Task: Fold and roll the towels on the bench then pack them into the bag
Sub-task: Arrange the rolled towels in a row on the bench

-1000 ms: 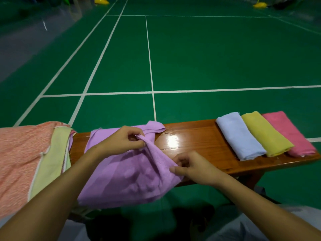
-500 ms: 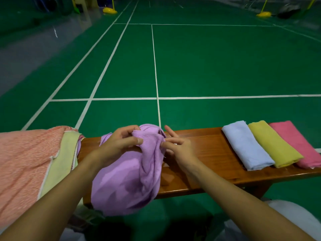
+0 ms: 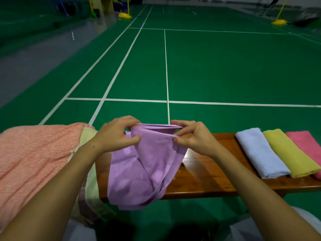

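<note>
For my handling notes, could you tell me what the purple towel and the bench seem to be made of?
Purple towel: soft, thin woven or microfibre cloth, it seems; matte, it drapes limply and creases between the hands, left and right. The exact fibre cannot be told.
Bench: wood, most likely, with a glossy varnish; reddish-brown with faint grain and a bright reflection near the right hand.

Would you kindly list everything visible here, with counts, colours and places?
purple towel: 1, purple, held up over the bench's near edge
folded towels: 3, light blue, yellow, pink, side by side at the bench's right end
pile of towels: orange over pale green, bench's left end
bench: 1, brown wood
court floor: green, white lines
net-post bases: 2, yellow, far floor
hands: left hand and right hand each pinch the purple towel's top edge
</note>
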The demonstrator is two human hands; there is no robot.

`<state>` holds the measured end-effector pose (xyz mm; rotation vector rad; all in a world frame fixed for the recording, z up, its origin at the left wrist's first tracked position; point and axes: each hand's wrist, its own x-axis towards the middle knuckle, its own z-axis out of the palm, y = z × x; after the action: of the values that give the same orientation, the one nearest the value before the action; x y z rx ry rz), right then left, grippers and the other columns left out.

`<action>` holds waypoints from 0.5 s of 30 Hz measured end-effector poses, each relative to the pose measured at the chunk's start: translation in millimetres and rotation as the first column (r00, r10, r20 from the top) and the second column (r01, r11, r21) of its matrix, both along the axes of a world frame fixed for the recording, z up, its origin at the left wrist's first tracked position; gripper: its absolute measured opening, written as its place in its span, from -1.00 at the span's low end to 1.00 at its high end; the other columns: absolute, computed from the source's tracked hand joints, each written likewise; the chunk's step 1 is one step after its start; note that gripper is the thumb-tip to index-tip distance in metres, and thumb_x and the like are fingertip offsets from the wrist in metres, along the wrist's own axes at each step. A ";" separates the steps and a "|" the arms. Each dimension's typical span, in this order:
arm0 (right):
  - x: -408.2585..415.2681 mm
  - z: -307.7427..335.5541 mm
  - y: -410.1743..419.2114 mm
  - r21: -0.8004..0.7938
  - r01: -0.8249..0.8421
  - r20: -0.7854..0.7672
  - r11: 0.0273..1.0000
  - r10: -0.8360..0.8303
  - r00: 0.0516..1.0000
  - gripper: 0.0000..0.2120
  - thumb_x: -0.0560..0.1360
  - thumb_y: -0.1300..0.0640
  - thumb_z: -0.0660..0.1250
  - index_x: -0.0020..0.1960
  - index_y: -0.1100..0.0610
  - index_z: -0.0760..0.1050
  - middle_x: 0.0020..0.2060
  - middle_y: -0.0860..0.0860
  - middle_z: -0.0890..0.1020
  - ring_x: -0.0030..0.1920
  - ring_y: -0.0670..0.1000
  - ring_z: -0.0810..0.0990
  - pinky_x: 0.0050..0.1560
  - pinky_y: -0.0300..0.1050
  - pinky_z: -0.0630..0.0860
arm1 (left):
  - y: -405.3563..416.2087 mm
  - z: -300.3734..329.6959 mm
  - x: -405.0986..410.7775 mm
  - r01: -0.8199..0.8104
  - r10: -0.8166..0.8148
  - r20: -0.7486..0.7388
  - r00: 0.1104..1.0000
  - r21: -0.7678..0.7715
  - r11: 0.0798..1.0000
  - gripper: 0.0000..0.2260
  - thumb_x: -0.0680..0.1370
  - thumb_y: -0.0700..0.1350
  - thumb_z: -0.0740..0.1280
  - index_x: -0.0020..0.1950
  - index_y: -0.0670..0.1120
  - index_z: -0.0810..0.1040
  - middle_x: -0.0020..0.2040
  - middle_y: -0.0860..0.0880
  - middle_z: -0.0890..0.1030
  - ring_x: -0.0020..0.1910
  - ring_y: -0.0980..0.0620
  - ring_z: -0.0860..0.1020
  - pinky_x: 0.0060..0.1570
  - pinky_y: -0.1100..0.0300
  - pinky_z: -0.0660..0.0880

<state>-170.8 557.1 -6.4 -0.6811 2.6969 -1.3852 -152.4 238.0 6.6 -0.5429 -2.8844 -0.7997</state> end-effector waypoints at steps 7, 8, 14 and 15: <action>-5.6 49.9 -8.9 0.164 0.187 -0.368 0.969 -0.115 0.923 -0.89 0.43 0.19 0.45 -0.13 0.14 0.76 -0.11 0.08 0.77 -0.18 0.08 0.66 -0.07 -0.22 0.55 | 21.4 38.4 -11.8 -0.092 0.089 -0.389 0.917 0.012 0.996 -0.65 0.50 0.28 0.40 -0.18 0.01 0.53 -0.27 0.13 0.58 -0.27 0.01 0.57 -0.28 0.03 0.55; -7.4 57.6 -12.1 0.139 0.242 -0.432 0.960 -0.161 0.888 -0.86 0.41 0.15 0.40 -0.15 0.15 0.74 -0.25 0.09 0.73 -0.26 0.16 0.64 -0.17 -0.05 0.55 | 25.0 42.1 -15.2 -0.095 0.127 -0.375 0.918 0.104 0.990 -0.70 0.48 0.20 0.44 -0.17 -0.02 0.54 -0.27 0.11 0.61 -0.27 0.01 0.60 -0.26 -0.01 0.58; -4.3 106.1 -27.5 -0.165 0.435 -0.559 0.885 -0.448 0.698 -0.73 0.42 0.06 0.41 0.11 0.03 0.58 -0.16 -0.08 0.68 -0.10 0.09 0.56 -0.08 -0.06 0.44 | 48.6 90.8 -21.7 0.006 0.286 -0.303 0.909 0.696 0.718 -0.77 0.51 -0.24 0.53 0.05 -0.07 0.52 -0.17 -0.14 0.67 -0.22 0.07 0.56 -0.18 0.08 0.54; -4.3 111.7 -28.0 -0.200 0.421 -0.553 0.885 -0.457 0.697 -0.75 0.43 0.05 0.40 0.10 0.04 0.62 -0.16 -0.08 0.68 -0.07 0.10 0.54 -0.03 -0.07 0.44 | 50.7 98.6 -19.7 0.017 0.297 -0.267 0.917 0.769 0.639 -0.71 0.51 -0.26 0.54 0.12 -0.07 0.51 -0.14 -0.20 0.70 -0.19 0.03 0.60 -0.14 0.08 0.56</action>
<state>-175.1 529.1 105.3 -0.5531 3.5194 -1.5530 -172.2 288.8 105.2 -0.2938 -1.9307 -1.5546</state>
